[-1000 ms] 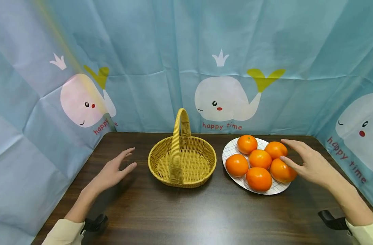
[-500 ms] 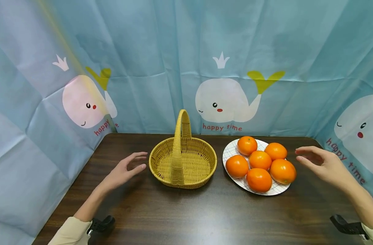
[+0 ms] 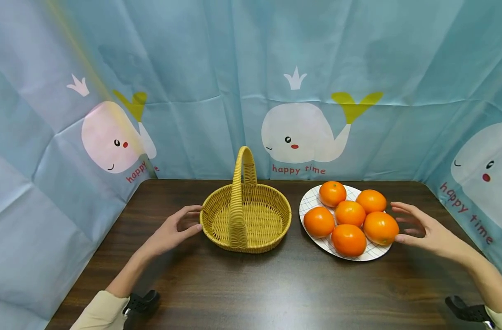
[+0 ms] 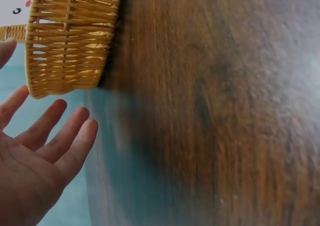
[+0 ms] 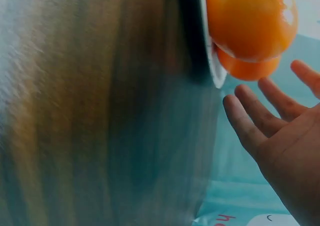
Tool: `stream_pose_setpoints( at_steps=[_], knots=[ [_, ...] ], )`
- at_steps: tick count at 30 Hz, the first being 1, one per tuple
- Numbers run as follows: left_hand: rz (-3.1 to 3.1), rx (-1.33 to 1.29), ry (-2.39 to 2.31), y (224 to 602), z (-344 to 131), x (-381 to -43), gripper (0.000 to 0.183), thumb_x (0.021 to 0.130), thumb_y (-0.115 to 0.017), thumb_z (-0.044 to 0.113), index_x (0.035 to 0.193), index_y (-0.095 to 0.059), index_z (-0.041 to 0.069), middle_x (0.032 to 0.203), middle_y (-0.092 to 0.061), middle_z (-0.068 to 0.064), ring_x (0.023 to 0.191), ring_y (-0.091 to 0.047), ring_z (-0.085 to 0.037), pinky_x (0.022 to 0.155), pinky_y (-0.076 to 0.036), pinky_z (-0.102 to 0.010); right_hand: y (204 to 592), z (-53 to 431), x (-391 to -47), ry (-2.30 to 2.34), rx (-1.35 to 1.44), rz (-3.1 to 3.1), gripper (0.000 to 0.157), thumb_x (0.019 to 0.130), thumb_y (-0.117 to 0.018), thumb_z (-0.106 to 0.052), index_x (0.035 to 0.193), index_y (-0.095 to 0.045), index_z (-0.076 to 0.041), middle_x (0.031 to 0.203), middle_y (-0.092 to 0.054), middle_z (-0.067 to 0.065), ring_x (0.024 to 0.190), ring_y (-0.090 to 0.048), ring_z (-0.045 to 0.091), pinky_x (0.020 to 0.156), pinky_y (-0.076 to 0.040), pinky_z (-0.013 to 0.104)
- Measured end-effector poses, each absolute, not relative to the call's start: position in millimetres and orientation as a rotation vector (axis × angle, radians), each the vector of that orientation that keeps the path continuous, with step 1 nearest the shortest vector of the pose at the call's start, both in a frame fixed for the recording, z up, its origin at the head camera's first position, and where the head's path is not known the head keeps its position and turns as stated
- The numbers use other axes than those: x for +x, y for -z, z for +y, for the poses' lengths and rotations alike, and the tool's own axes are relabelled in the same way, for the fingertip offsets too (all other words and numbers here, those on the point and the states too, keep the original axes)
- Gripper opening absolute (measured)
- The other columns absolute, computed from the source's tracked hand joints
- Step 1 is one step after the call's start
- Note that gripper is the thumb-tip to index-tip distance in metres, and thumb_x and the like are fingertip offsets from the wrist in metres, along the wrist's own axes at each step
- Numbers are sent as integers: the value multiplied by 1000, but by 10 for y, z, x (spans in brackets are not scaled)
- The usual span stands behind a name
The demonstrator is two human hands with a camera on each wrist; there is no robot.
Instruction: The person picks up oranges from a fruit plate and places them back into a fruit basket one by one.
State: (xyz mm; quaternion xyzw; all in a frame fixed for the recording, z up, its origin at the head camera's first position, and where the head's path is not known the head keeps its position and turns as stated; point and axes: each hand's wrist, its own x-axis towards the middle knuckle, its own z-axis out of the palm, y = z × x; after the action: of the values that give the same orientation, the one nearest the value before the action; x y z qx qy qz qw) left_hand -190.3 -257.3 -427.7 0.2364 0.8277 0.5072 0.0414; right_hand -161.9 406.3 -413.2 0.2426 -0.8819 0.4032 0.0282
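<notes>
A yellow wicker basket (image 3: 267,220) with a tall arched handle (image 3: 236,201) stands upright on the table, nothing inside it. My left hand (image 3: 172,233) is at the basket's left side, fingers spread and loosely bent, fingertips at the rim; whether they touch it I cannot tell. To the right, a white plate (image 3: 376,253) with a grid pattern bears several orange fruits, tangerines or persimmons (image 3: 350,214). Beside the plate's right edge my right hand (image 3: 428,231) holds nothing, its fingers spread close to the nearest fruit (image 3: 381,228). The right wrist view shows those fingers (image 5: 245,121) below the fruit.
The dark wooden table (image 3: 251,293) runs back to a light blue curtain (image 3: 201,91) printed with whales, which also lines the left and right sides. Black straps (image 3: 141,302) sit on both wrists.
My left hand has moved right, up to the basket's rim. My right hand drew back to the right from the fruit, then came slightly closer again. Basket, plate and fruits stay put.
</notes>
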Motion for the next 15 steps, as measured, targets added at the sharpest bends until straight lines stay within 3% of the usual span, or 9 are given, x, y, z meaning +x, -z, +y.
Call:
stream_pose_setpoints(
  at_steps=[9,15],
  knots=[
    [2558,651,-1530,4290,-2512,-1902,56,98,-71,14,147,-46,1,145,-46,-28,120,-59,-44,92,-54,-41,4262,4004,-1640,-1247,716,-2714,83,81,-81,6,152,-38,0,146,-46,-4,119,-50,-6,86,-48,15],
    [2589,629,-1527,4316,-2493,-1928,59,96,-74,16,147,-47,4,144,-48,-26,120,-59,-43,93,-53,-43,4286,3982,-1655,-1221,704,-2714,77,80,-84,4,147,-46,0,138,-51,-5,112,-55,-4,83,-51,16]
  ],
)
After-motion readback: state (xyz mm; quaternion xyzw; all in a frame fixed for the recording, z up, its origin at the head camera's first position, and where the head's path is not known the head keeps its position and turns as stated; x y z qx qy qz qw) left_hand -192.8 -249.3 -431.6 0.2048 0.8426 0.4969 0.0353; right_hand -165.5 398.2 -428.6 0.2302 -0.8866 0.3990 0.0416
